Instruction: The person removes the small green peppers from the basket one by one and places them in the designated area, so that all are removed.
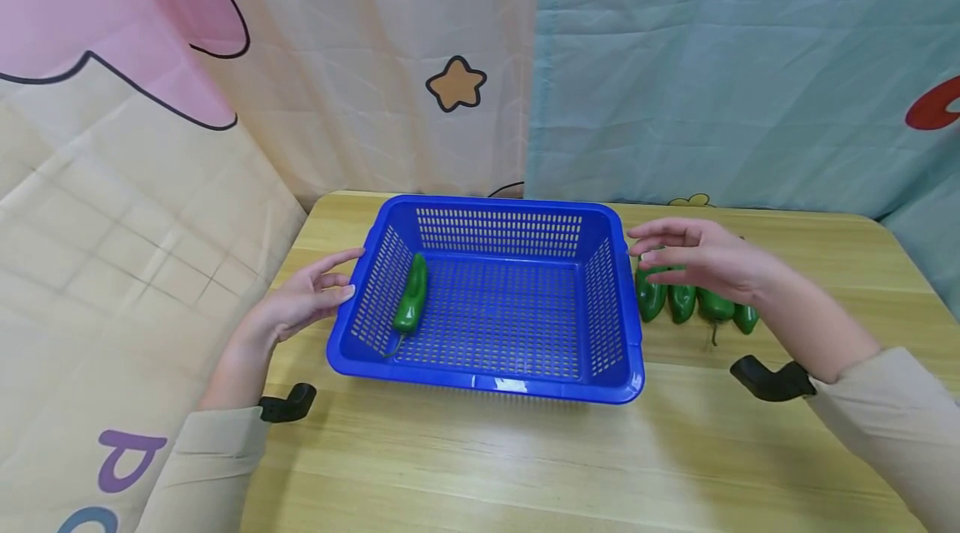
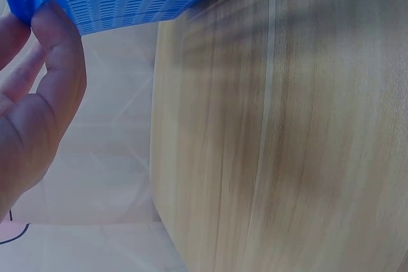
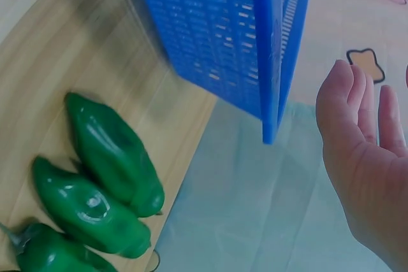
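Note:
A blue plastic basket [image 1: 487, 387] with slotted walls stands on the wooden table, and one long green pepper [image 1: 411, 300] lies along its left side inside. My left hand [image 1: 303, 300] is at the basket's left rim, with fingertips and thumb near or touching its outer edge; the left wrist view shows the thumb [image 2: 58, 42] against the blue plastic. On the other side, my right hand [image 1: 712, 258] hovers beside the right rim with its fingers loosely bent and nothing held. The right wrist view shows a gap between that hand [image 3: 366, 151] and the basket [image 3: 271, 62].
Several green peppers [image 1: 651, 300] lie in a row on the table right of the basket, partly under my right hand. The wooden table [image 1: 465, 466] extends in front. Printed curtains [image 1: 360, 100] hang behind and to the left.

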`<state>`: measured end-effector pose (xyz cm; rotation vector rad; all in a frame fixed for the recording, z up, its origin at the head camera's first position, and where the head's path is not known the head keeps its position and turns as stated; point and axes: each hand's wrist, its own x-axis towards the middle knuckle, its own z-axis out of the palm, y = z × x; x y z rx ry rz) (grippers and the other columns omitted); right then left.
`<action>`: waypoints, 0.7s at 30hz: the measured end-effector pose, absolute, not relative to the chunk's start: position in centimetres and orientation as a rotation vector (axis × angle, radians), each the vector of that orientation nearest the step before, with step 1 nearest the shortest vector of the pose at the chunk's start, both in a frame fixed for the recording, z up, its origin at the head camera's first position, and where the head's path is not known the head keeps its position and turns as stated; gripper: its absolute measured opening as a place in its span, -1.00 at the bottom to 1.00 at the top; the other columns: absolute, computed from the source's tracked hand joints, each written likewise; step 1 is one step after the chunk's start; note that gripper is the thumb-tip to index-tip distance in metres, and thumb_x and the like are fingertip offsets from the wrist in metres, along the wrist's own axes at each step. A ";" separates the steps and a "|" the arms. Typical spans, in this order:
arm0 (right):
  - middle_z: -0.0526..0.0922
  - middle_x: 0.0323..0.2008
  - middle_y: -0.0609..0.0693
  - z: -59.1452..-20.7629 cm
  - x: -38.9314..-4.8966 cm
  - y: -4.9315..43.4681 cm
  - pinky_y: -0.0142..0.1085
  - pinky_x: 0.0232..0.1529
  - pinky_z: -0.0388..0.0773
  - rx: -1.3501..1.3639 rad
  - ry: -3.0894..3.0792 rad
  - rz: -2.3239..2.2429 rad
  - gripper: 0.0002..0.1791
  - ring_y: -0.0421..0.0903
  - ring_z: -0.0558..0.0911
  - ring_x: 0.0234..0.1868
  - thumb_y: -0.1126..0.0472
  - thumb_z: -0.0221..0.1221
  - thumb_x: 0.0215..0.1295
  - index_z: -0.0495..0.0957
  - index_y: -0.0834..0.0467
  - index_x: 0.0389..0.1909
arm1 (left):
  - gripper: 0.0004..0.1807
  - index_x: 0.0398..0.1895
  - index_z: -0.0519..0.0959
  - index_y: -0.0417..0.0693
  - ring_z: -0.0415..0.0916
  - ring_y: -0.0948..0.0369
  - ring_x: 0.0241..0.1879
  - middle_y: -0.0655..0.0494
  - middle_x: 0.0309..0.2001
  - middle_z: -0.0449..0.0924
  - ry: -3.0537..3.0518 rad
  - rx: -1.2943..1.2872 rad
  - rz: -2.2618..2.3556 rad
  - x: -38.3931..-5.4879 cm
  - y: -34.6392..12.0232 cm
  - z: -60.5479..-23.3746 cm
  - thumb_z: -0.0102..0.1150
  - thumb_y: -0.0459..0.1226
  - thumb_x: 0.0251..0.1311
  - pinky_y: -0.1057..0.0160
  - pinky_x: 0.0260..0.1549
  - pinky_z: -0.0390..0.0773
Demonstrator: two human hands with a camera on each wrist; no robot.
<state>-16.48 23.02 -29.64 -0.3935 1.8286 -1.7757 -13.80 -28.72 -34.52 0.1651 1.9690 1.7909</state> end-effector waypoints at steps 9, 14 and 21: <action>0.58 -0.11 0.00 -28.4 -16.7 19.9 -0.20 -0.03 0.55 -0.341 1.905 -1.663 -0.66 -0.07 0.56 -0.06 0.35 0.14 0.26 0.43 0.13 0.06 | -0.29 0.45 -0.07 -0.16 0.57 0.19 -0.24 0.03 -0.19 0.49 1.972 0.155 1.791 -13.9 -28.7 -34.6 -0.02 -0.45 0.30 0.24 -0.17 0.59; 0.58 -0.15 -0.02 -28.2 -17.2 18.2 -0.18 -0.03 0.53 -0.353 1.874 -1.658 -0.68 -0.09 0.57 -0.13 0.37 0.14 0.25 0.43 0.13 0.02 | -0.29 0.45 -0.06 -0.15 0.57 0.20 -0.25 0.04 -0.20 0.48 1.972 0.155 1.796 -13.9 -28.7 -34.5 -0.01 -0.45 0.29 0.25 -0.17 0.59; 0.57 -0.18 0.00 -28.1 -18.0 15.6 -0.09 -0.01 0.52 -0.396 1.917 -1.591 -0.60 -0.09 0.57 -0.15 0.37 0.15 0.23 0.37 0.26 0.10 | -0.28 0.45 -0.07 -0.15 0.57 0.19 -0.23 0.03 -0.19 0.47 1.976 0.147 1.788 -13.8 -28.6 -34.4 -0.01 -0.44 0.30 0.24 -0.15 0.58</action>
